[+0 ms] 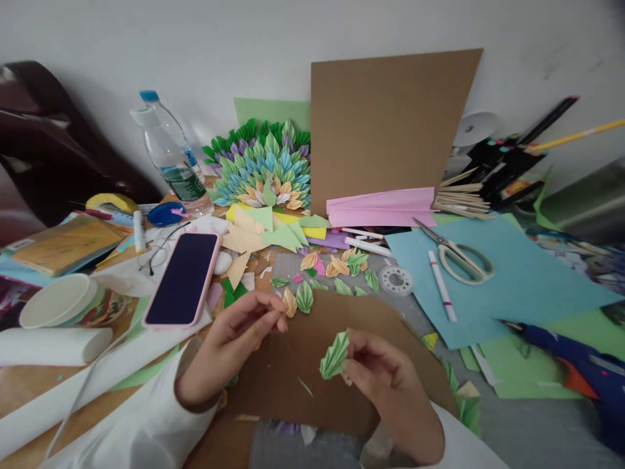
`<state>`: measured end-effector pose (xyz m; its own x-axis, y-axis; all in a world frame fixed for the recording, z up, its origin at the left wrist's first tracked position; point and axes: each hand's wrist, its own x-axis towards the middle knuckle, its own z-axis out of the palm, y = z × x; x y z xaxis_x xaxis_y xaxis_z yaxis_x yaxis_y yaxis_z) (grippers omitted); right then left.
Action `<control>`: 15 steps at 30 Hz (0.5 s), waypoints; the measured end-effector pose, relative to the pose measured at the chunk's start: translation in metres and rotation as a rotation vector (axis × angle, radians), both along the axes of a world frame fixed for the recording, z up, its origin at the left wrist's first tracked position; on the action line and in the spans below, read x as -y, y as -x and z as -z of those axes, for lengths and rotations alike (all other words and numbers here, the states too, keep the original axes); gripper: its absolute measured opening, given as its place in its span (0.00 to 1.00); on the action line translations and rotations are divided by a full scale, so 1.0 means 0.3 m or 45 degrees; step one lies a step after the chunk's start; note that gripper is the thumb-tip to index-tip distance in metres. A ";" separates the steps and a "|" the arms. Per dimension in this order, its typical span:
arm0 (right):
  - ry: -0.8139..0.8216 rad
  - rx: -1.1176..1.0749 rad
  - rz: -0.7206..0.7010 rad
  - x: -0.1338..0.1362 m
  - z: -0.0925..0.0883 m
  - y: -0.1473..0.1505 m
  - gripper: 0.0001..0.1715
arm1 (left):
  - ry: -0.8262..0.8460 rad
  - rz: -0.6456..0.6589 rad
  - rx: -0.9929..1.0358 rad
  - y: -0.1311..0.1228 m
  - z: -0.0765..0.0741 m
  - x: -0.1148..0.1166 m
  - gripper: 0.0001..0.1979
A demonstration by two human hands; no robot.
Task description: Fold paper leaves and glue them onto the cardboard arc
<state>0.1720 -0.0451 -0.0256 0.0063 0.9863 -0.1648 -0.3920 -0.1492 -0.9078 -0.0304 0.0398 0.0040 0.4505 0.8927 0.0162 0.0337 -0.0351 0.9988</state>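
R hand (385,374) is pinching a green paper leaf (334,356) betw. thumb and fingertips, fingers curled tight on its lower end. The leaf is sitting tilted, just above the brown card (303,381), which is lying flat on the counter (527,433) in front of the person. L hand (239,335) is hovering over the card's left edge, fingers drawn together in a pinch; can't tell if anything is betw. them. Its tips are sitting just beside an orange leaf (290,302), w/ a small green leaf (305,296) next to that at the card's far edge. Pink-cased phone (183,279) is lying screen up, just left of L hand. Scissors (459,258) and a white pen (442,286) are resting on a blue sheet (527,286) to the right. Blue glue gun (581,365) is lying near the right edge. Multicolour leaf fan (263,169) is leaning at the wall beside an upright cardboard sheet (385,124).
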 end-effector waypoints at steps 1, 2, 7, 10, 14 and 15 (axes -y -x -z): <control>0.009 0.007 0.006 0.000 -0.008 0.002 0.10 | 0.012 0.014 0.005 -0.001 -0.002 0.003 0.05; 0.021 0.014 0.014 0.001 -0.016 0.004 0.10 | 0.023 0.027 0.014 -0.001 -0.004 0.006 0.04; 0.052 0.040 0.039 -0.001 -0.034 0.009 0.13 | 0.035 0.033 0.049 0.003 -0.004 0.012 0.02; 0.019 0.058 0.024 -0.003 -0.015 0.005 0.11 | 0.028 0.024 0.046 0.001 -0.001 0.008 0.03; -0.015 0.077 0.027 -0.004 0.000 0.002 0.10 | -0.002 0.028 0.022 -0.006 0.005 0.002 0.03; -0.003 0.084 0.032 -0.004 -0.003 0.003 0.11 | -0.009 0.029 0.024 -0.007 0.007 0.002 0.03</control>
